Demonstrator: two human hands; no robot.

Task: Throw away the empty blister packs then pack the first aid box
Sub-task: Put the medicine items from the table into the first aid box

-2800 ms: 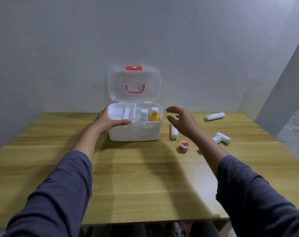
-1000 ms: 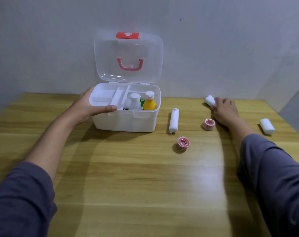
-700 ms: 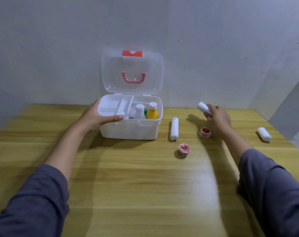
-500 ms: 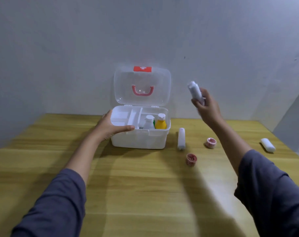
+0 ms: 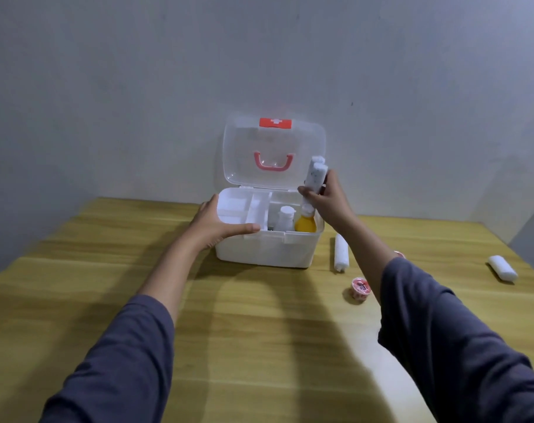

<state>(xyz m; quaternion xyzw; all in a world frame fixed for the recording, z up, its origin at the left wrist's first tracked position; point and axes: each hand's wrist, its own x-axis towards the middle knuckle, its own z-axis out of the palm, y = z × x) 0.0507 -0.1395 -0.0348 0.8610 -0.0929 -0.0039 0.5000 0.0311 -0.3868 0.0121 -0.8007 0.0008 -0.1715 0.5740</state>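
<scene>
The white first aid box (image 5: 265,251) stands on the wooden table (image 5: 259,331) with its clear lid (image 5: 273,154) upright against the wall. Inside are a white bottle (image 5: 284,218) and a yellow bottle (image 5: 306,223). My left hand (image 5: 220,225) grips the box's front left rim. My right hand (image 5: 328,199) holds a white bandage roll (image 5: 314,175) upright over the box's right side. Another long bandage roll (image 5: 341,252) lies right of the box. A small red tape roll (image 5: 360,290) sits nearer me.
A short white bandage roll (image 5: 502,268) lies at the table's far right. A second red tape roll (image 5: 398,254) peeks out behind my right forearm. The grey wall stands directly behind the box.
My right hand picked a white bandage roll off the table at the right, lifted it, and carried it left over the open box. My left hand kept its hold on the box.
</scene>
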